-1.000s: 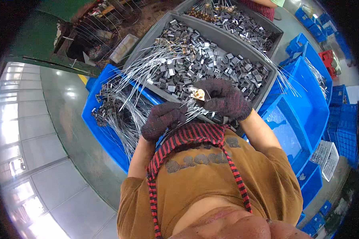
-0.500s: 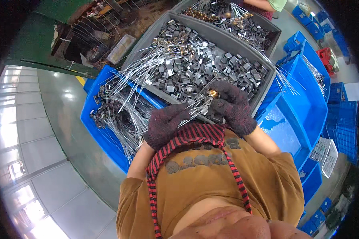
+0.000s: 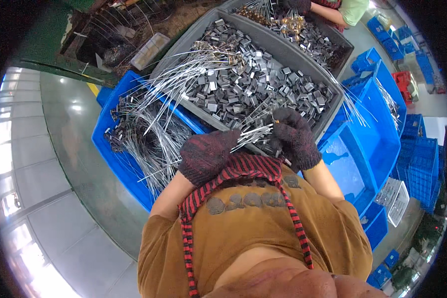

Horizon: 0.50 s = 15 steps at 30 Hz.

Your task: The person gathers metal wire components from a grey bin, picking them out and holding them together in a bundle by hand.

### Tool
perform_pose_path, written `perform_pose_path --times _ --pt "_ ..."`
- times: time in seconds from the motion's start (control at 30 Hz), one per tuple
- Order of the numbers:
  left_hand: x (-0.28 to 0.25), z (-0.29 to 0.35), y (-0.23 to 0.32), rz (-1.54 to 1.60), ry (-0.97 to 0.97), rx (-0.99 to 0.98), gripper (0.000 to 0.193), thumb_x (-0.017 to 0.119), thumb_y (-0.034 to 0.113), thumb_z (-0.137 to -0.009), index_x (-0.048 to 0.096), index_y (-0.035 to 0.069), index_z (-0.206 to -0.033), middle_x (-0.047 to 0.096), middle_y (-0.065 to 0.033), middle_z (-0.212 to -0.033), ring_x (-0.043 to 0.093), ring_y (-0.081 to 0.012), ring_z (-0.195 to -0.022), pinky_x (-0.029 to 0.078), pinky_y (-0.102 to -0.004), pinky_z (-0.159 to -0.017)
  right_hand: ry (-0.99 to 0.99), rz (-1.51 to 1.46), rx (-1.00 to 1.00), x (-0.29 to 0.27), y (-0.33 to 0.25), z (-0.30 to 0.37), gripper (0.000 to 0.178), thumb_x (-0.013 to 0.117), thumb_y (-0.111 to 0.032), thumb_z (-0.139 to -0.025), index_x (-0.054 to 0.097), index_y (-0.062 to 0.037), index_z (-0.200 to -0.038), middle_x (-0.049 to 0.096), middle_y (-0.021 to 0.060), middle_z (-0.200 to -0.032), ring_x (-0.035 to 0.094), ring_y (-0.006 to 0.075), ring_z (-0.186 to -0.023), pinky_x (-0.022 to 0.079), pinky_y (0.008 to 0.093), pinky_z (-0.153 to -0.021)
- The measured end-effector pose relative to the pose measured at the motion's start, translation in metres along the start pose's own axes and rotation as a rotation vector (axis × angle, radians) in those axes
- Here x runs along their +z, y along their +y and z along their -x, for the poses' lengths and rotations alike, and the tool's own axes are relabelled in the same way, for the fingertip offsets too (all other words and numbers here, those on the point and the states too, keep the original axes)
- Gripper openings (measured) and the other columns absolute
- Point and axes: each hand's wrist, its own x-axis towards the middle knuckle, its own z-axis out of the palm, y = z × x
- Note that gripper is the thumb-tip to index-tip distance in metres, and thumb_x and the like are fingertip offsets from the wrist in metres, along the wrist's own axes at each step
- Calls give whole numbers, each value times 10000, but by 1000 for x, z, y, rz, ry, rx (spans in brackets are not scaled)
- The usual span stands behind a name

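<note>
Left hand (image 3: 207, 153), as I saw it, was curled round straight, thin silvery rods (image 3: 256, 134); right hand (image 3: 295, 138) half-curled, grip unclear. Brown shirt (image 3: 253, 231) bore blurry dark lettering.

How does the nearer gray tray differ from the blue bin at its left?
Color: the nearer gray tray is gray; the blue bin is blue.
Contents: the gray tray holds mostly small loose metal blocks, while the blue bin shows mainly a tangle of long thin wires.
Place: the gray tray abuts another gray tray; the blue bin sits at its left.
Shared: both are open-topped and have wires in them.
</note>
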Motion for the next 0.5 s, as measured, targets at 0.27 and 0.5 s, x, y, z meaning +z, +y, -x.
perform_pose_path --times 0.27,0.5 --pt "3 -35 -7 -162 -379 5 371 598 230 -938 686 140 -1287 744 -122 -1159 732 -332 -998 592 -436 -818 -29 566 -59 -46 19 -11 162 719 -77 -898 728 11 -1034 696 56 -999 655 170 -905 537 312 -845" --pt "68 -49 -48 13 -335 -76 343 577 270 -979 701 128 -1266 729 -126 -1208 683 -350 -1116 542 -469 -973 -278 1522 83 -54 -68 -107 246 681 -224 -900 770 -103 -1096 759 123 -1024 733 332 -968 573 419 -885"
